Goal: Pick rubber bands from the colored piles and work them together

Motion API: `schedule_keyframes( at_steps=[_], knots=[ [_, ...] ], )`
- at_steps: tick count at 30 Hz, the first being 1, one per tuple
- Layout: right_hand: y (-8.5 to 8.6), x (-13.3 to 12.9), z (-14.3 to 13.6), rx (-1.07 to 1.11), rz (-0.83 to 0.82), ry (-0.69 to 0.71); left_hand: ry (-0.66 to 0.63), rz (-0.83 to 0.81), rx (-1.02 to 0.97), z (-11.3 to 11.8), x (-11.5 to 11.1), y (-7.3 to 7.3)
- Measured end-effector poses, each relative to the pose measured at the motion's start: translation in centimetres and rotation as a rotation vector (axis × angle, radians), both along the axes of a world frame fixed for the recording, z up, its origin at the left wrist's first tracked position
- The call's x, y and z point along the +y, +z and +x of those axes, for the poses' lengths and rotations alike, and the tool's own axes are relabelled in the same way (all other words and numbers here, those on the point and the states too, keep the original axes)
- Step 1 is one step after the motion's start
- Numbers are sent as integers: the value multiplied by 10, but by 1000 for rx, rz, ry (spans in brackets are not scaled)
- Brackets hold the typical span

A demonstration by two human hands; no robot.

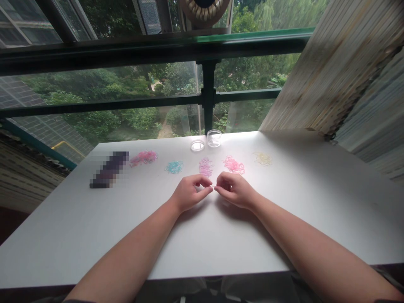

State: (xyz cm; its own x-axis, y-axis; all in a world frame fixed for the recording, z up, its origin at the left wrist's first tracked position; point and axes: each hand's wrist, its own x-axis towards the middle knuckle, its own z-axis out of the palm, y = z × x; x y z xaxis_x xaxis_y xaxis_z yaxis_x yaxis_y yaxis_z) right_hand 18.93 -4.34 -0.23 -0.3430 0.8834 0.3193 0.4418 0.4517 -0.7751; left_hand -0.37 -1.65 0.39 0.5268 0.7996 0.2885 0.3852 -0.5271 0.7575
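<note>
My left hand [192, 192] and my right hand [236, 190] meet fingertip to fingertip just above the white table. Thumb and forefinger of each are pinched on a tiny pale rubber band [213, 187], which shows only as a thin light line between them. Directly beyond the fingers lies a pile of purple rubber bands [205, 166]. A pile of pink rubber bands [234, 165] is behind my right hand, and teal rubber bands [174, 167] lie past my left hand. Pale yellow rubber bands [263, 158] are farther right.
A mixed, mostly pink heap of bands [144, 157] lies at the left, beside a dark pixelated object [110, 169]. Near the window edge stand a clear round container [214, 139] and its clear lid [197, 146]. A curtain [303, 71] hangs at the right of the white table [189, 248].
</note>
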Motion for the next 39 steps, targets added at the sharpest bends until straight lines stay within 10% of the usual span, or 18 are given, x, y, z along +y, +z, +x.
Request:
schedule_keyframes(
  at_steps=[23, 39],
  knots=[
    [3, 1, 4, -46, -1, 10, -17, -16, 36, 0, 0, 1],
    [-5, 38, 69, -360, 60, -510, 8, -45, 22, -4, 2, -3]
  ],
)
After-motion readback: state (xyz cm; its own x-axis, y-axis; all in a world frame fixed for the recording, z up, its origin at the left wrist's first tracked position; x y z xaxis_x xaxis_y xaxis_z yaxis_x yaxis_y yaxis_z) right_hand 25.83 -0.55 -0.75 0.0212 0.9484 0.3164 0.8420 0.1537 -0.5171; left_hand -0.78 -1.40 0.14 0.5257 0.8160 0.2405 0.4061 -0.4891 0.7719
